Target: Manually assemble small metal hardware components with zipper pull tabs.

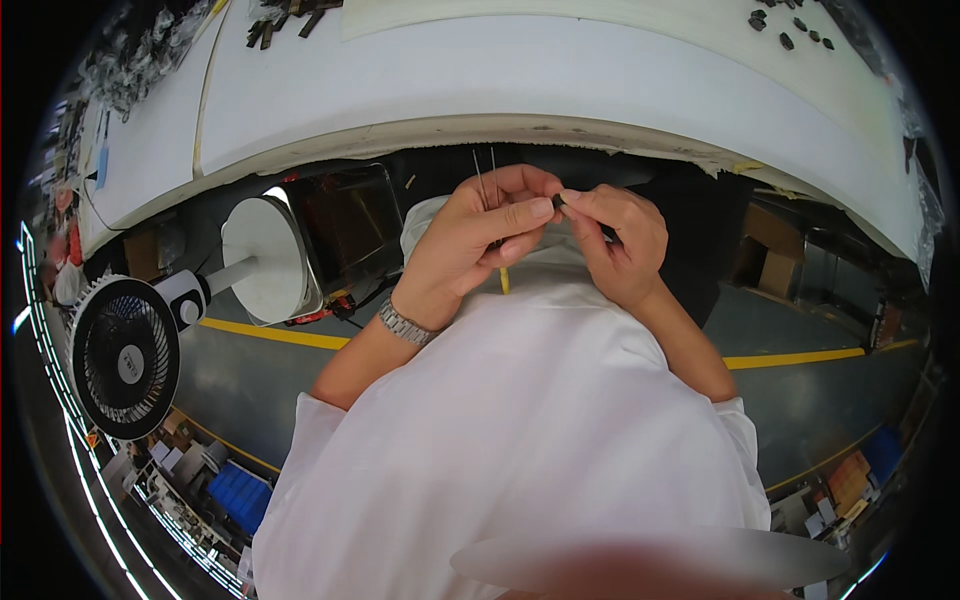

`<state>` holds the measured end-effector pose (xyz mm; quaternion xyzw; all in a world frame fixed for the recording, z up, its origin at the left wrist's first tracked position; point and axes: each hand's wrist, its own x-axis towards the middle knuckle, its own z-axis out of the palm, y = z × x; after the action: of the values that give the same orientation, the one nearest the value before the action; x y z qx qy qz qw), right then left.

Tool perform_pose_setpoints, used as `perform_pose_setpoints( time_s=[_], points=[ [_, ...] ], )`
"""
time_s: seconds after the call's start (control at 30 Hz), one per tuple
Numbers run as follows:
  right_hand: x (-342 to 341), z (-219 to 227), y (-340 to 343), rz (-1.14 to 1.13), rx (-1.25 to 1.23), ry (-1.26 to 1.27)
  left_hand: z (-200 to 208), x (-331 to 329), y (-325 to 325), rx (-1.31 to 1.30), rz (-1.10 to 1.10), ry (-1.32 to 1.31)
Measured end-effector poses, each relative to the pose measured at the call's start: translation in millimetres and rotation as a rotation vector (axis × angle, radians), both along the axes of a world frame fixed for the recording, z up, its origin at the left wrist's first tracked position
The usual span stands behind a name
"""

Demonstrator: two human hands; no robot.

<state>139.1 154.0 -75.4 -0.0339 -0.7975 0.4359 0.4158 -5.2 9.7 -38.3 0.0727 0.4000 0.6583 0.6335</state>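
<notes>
A small black piece (pixel 558 202) is pinched between the fingertips of both my hands, in front of my body and just below the table's near edge. My left hand (pixel 475 225) is closed, its thumb and forefinger on the left side of the piece. Tucked through the same hand is a thin tool with two metal prongs (pixel 482 175) pointing up and a yellow end (pixel 505 281) below; its middle is hidden by the fingers. From the right, my right hand (pixel 622 235) closes thumb and forefinger on the piece. Its exact kind is too small to tell.
A white table (pixel 480 75) spans the far side. Dark strips (pixel 290 20) lie at its far left, small black pieces (pixel 787 40) at its far right. A fan (pixel 125 355) and a round white stand (pixel 265 260) are on my left. An open cardboard box (pixel 770 250) sits under the table's right.
</notes>
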Motion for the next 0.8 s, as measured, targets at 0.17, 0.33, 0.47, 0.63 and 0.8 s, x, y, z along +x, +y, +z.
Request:
perform_pose_setpoints(
  time_s=[0.17, 0.33, 0.47, 0.63, 0.8],
  points=[
    [8.1, 12.9, -10.9, 0.129, -0.453, -0.088, 15.4, -1.4, -1.6, -0.006, 0.009, 0.158],
    [10.8, 33.1, -12.4, 0.254, -0.916, -0.127, 36.4, 9.1, -5.1, -0.099, 0.060, 0.660],
    [16.1, 46.3, -14.3, 0.267, -1.119, -0.172, 43.9, 17.1, -5.0, -0.013, 0.158, 1.277],
    [23.1, 46.2, -14.2, 0.305, -1.189, -0.209, 51.4, 20.3, -3.9, 0.045, 0.137, 1.350],
    [26.8, 47.0, -24.0, 0.296, -1.244, -0.267, 49.2, 33.3, -10.1, -0.022, 0.074, 1.198]
  ],
)
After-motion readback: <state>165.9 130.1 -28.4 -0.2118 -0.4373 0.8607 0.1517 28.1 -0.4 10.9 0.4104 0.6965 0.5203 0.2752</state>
